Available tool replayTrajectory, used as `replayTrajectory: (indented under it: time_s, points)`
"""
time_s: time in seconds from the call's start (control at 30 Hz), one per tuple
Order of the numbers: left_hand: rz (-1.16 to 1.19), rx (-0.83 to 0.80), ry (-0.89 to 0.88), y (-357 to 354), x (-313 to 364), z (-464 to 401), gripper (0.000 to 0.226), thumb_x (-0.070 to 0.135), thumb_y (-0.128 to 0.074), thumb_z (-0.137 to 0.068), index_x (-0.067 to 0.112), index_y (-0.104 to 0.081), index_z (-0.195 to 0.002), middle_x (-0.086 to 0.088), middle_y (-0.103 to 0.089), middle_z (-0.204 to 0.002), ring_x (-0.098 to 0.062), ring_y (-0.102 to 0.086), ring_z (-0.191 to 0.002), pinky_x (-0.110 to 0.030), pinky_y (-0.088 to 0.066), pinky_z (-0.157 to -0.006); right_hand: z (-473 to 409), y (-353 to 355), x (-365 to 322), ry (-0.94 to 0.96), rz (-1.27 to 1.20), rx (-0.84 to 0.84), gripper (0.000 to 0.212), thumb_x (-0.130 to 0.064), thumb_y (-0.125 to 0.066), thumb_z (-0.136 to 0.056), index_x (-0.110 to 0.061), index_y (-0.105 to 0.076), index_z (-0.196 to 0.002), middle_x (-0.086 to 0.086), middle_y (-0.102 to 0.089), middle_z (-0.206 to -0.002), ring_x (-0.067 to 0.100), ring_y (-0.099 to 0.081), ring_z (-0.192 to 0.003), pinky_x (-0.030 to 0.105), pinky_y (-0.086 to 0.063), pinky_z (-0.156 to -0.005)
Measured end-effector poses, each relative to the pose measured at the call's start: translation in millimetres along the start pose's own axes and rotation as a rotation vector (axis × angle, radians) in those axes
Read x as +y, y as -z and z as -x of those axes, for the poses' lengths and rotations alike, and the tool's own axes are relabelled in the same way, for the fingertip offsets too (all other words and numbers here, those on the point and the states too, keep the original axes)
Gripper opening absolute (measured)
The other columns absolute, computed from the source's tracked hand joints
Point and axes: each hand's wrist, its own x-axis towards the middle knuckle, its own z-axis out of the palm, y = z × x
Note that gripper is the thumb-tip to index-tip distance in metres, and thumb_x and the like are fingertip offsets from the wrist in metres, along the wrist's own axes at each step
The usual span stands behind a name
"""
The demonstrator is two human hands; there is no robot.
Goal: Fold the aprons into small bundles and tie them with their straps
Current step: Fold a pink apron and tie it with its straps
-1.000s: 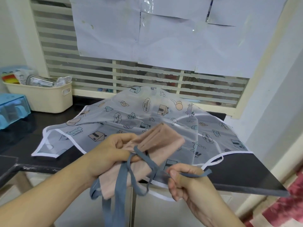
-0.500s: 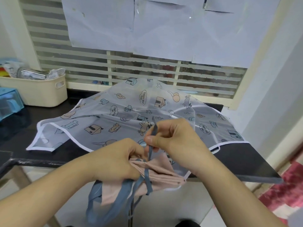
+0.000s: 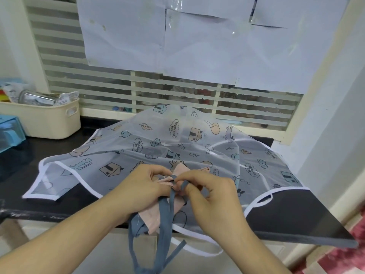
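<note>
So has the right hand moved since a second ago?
Yes. The right hand has come up from below the black counter's front edge to meet the left hand at the pink bundle, over the printed apron.

The folded apron bundle is pale pink; its straps are slate blue. Beneath the bundle, the spread apron is translucent white with white edging and printed houses, leaves and clouds. Left of it: a cream basket on the black countertop.
</note>
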Motion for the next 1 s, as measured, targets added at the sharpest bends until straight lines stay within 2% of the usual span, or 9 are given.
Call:
replayTrajectory:
  time_s: [0.13, 0.27, 0.37, 0.53, 0.63, 0.77, 0.87, 0.93, 1.0]
  points:
    - [-0.05, 0.148, -0.075, -3, -4, -5, 0.017, 0.01, -0.082, -0.08, 0.027, -0.082, -0.081, -0.002, -0.079, -0.078, -0.006, -0.065, -0.067, -0.021, -0.049, -0.065, 3, -8, 4, -0.127, -0.231, -0.036, 0.037, 0.008, -0.067, -0.09, -0.027, -0.077, -0.101, -0.012, -0.077, -0.102, 0.012, -0.073, -0.098, 0.026, -0.056, -0.09]
    - [-0.082, 0.274, -0.134, -6, -7, -9, 0.021, 0.002, -0.075, -0.079, 0.021, -0.081, -0.079, -0.002, -0.076, -0.073, -0.007, -0.062, -0.063, -0.022, -0.047, -0.059, 3, -25, 10, -0.311, -0.22, 0.008, 0.026, -0.018, -0.078, -0.088, -0.035, -0.062, -0.101, -0.009, -0.067, -0.107, 0.011, -0.067, -0.078, 0.021, -0.054, -0.07]
    - [-0.092, 0.339, -0.145, -11, -9, -13, 0.027, -0.002, -0.07, -0.078, 0.023, -0.08, -0.08, 0.004, -0.076, -0.071, -0.008, -0.066, -0.063, -0.025, -0.052, -0.06, -4, -37, 12, -0.391, -0.18, -0.018, 0.027, -0.029, -0.078, -0.088, -0.031, -0.056, -0.102, -0.006, -0.064, -0.104, 0.008, -0.06, -0.064, 0.026, -0.05, -0.066]
    - [-0.007, 0.373, -0.121, -13, -13, -15, 0.026, -0.004, -0.072, -0.08, 0.021, -0.079, -0.081, 0.0, -0.076, -0.073, -0.014, -0.069, -0.067, -0.021, -0.051, -0.057, -20, -41, 17, -0.383, -0.043, -0.038, 0.028, -0.028, -0.075, -0.09, -0.031, -0.05, -0.1, -0.003, -0.061, -0.089, 0.014, -0.06, -0.078, 0.028, -0.049, -0.07]
    - [0.015, 0.37, -0.118, -14, -12, -14, 0.023, -0.001, -0.075, -0.081, 0.021, -0.079, -0.084, 0.0, -0.077, -0.075, -0.015, -0.071, -0.07, -0.019, -0.051, -0.057, -17, -40, 22, -0.243, 0.143, -0.002, 0.021, -0.031, -0.07, -0.091, -0.032, -0.05, -0.092, -0.007, -0.057, -0.078, 0.011, -0.055, -0.074, 0.032, -0.049, -0.069]
    - [0.045, 0.371, -0.094, -15, -9, -13, 0.02, 0.004, -0.078, -0.083, 0.023, -0.08, -0.087, 0.002, -0.079, -0.08, -0.016, -0.074, -0.075, -0.032, -0.057, -0.067, -13, -36, 22, -0.117, 0.332, 0.062, 0.017, -0.032, -0.066, -0.092, -0.029, -0.051, -0.083, -0.012, -0.051, -0.083, 0.011, -0.051, -0.08, 0.034, -0.047, -0.07]
    - [0.1, 0.356, -0.078, -14, -9, -13, 0.018, 0.006, -0.08, -0.084, 0.023, -0.081, -0.088, 0.0, -0.079, -0.082, -0.018, -0.075, -0.08, -0.033, -0.057, -0.071, -16, -32, 23, -0.179, 0.177, 0.038, 0.022, -0.02, -0.069, -0.093, -0.027, -0.054, -0.079, -0.009, -0.056, -0.084, 0.009, -0.053, -0.081, 0.018, -0.041, -0.069]
    - [0.145, 0.332, -0.062, -13, -9, -11, 0.016, 0.01, -0.082, -0.084, 0.025, -0.082, -0.09, 0.0, -0.08, -0.085, -0.019, -0.076, -0.084, -0.036, -0.058, -0.075, -18, -25, 22, -0.29, -0.039, 0.03, 0.02, -0.015, -0.067, -0.097, -0.019, -0.058, -0.08, 0.0, -0.063, -0.077, 0.007, -0.055, -0.069, 0.016, -0.043, -0.064]
    - [0.206, 0.31, -0.043, -12, -8, -8, 0.014, 0.013, -0.082, -0.086, 0.026, -0.082, -0.092, 0.0, -0.081, -0.087, -0.019, -0.076, -0.084, -0.031, -0.057, -0.071, -19, -20, 20, -0.421, -0.316, -0.015, 0.016, -0.009, -0.06, -0.102, -0.006, -0.057, -0.087, 0.014, -0.062, -0.071, 0.015, -0.056, -0.055, 0.023, -0.047, -0.054]
